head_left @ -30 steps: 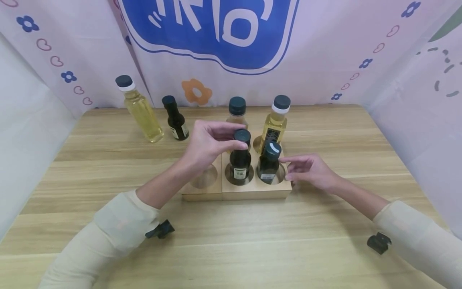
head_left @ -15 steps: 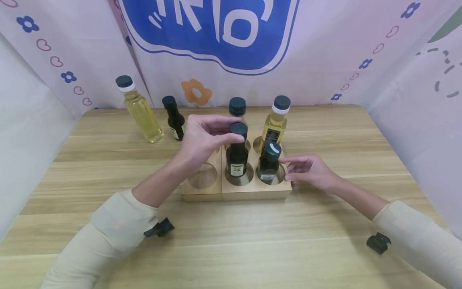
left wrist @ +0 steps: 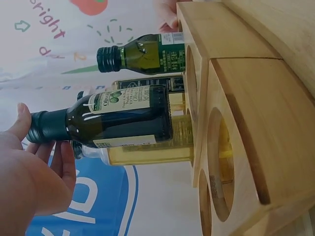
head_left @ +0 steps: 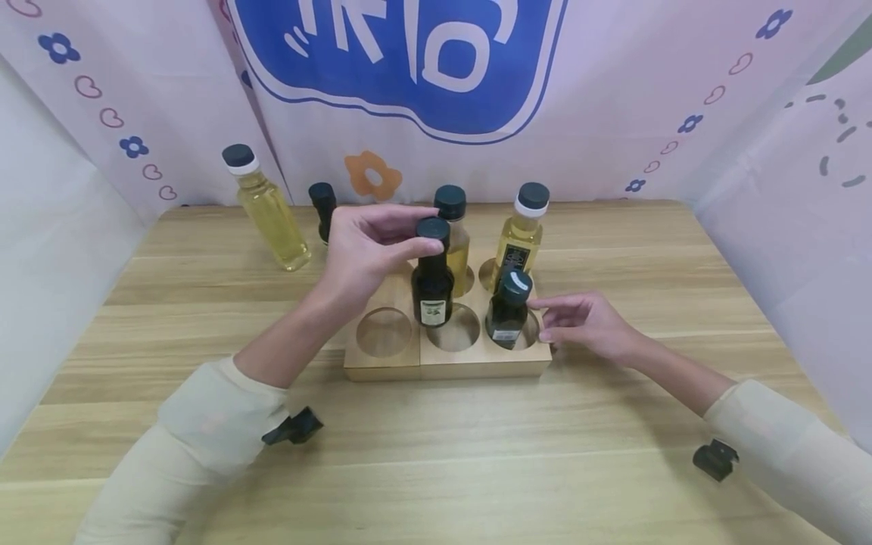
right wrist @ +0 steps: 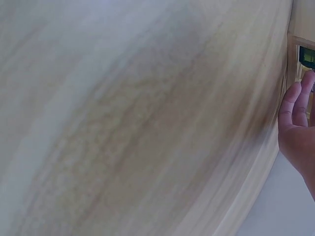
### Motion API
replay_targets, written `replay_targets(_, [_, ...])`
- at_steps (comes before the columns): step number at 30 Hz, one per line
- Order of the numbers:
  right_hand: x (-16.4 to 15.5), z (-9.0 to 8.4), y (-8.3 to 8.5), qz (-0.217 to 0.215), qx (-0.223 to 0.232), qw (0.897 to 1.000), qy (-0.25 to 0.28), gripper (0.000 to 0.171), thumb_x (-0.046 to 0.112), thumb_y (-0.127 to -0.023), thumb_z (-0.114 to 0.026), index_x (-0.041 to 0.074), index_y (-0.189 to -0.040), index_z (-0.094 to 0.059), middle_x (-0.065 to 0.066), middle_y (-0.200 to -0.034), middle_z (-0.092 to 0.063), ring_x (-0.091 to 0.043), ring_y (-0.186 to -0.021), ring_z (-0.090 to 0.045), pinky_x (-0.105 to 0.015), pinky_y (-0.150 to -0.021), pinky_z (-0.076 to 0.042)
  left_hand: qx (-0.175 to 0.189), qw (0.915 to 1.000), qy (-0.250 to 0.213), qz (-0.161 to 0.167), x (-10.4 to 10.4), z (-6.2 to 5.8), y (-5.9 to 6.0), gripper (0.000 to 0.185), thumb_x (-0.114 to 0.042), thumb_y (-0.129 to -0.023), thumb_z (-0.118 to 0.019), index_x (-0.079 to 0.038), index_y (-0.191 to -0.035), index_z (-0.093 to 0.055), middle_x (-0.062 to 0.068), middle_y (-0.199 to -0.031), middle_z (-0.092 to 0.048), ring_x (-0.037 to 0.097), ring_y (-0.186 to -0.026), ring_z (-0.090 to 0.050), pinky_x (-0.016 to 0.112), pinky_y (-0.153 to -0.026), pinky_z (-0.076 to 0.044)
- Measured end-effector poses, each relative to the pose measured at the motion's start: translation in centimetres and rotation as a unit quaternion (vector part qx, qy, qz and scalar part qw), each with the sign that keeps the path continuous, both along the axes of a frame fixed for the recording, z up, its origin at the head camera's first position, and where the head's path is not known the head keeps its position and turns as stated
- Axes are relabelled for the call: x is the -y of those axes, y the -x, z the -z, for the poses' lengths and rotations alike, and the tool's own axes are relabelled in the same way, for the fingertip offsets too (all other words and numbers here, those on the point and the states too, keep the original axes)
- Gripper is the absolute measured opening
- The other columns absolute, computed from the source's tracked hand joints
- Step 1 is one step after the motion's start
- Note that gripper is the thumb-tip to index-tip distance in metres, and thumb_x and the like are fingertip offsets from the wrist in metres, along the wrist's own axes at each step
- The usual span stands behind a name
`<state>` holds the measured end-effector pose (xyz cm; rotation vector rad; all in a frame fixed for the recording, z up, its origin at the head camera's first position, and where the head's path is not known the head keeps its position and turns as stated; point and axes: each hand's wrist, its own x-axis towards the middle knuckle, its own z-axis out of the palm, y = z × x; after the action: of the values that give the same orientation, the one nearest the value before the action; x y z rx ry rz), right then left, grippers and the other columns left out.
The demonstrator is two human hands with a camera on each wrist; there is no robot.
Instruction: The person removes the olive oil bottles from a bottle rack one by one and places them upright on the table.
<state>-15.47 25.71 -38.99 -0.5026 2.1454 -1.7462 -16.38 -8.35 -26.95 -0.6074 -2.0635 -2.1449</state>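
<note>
Lifting the dark bottle [head_left: 432, 291] by its cap, my left hand [head_left: 368, 250] pinches it clear above the middle hole of the wooden block [head_left: 450, 359]. My right hand [head_left: 586, 325] rests relaxed, fingers loose against the block's side, steadying. Beyond my fingers three bottles stay slotted; two stand on the table [head_left: 436, 454].

A wooden table [head_left: 613, 454] bears a bottle rack [head_left: 446, 363], a yellow bottle [head_left: 267, 208] and, apparently, a dark bottle [head_left: 323, 206].
</note>
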Motion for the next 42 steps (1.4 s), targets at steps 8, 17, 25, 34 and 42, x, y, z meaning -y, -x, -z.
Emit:
replay_targets(8, [0.0,0.0,-0.2,-0.002,0.005,1.0,0.013,0.049,-0.01,-0.086,-0.076,0.023,-0.122,-0.075,-0.005,-0.094,-0.075,-0.014,-0.08,-0.072,-0.029,-0.073,-0.065,0.007,0.9998,-0.021,-0.003,0.7,-0.1,0.2,0.03,0.013,-0.08,-0.082,0.008,-0.11,-0.076,0.002,-0.091,-0.08,0.014,-0.079,-0.077,0.027,-0.07,-0.065])
replay_targets(17, [0.0,0.1,-0.1,-0.002,0.004,1.0,0.009,0.049,-0.01,-0.085,-0.076,0.015,-0.127,-0.074,-0.004,-0.094,-0.075,-0.014,-0.081,-0.073,-0.029,-0.073,-0.065,0.011,0.999,-0.043,-0.009,1.5,0.2,0.6,0.028,0.016,-0.08,-0.08,0.011,-0.108,-0.076,0.001,-0.088,-0.08,0.013,-0.079,-0.076,0.031,-0.077,-0.066])
replay_targets(25, [-0.1,0.1,-0.2,-0.005,0.003,1.0,0.015,0.052,-0.011,-0.084,-0.076,0.025,-0.122,-0.075,-0.007,-0.094,-0.075,-0.014,-0.08,-0.073,-0.029,-0.073,-0.065,0.009,0.9985,-0.044,-0.032,2.0,0.0,1.1,0.026,0.013,-0.081,-0.081,0.006,-0.106,-0.078,0.001,-0.088,-0.08,0.013,-0.083,-0.077,0.026,-0.081,-0.064])
replay_targets(34, [0.0,0.1,-0.1,-0.004,0.001,1.0,0.012,0.051,-0.011,-0.084,-0.076,0.023,-0.123,-0.075,-0.004,-0.094,-0.075,-0.014,-0.08,-0.073,-0.03,-0.072,-0.065,-0.009,0.9973,-0.028,-0.068,2.2,0.0,1.7,0.033,0.01,-0.083,-0.081,0.014,-0.115,-0.072,-0.006,-0.085,-0.079,0.009,-0.082,-0.076,0.025,-0.083,-0.063])
replay_targets(42, [0.0,0.1,0.0,0.001,0.005,1.0,0.01,0.051,-0.01,-0.084,-0.077,0.024,-0.123,-0.075,-0.006,-0.095,-0.075,-0.015,-0.08,-0.072,-0.03,-0.072,-0.065,-0.002,0.9944,-0.058,-0.088,2.2,0.0,2.4,0.025,0.006,-0.082,-0.085,-0.002,-0.105,-0.082,-0.002,-0.09,-0.08,0.01,-0.084,-0.075,0.02,-0.083,-0.061])
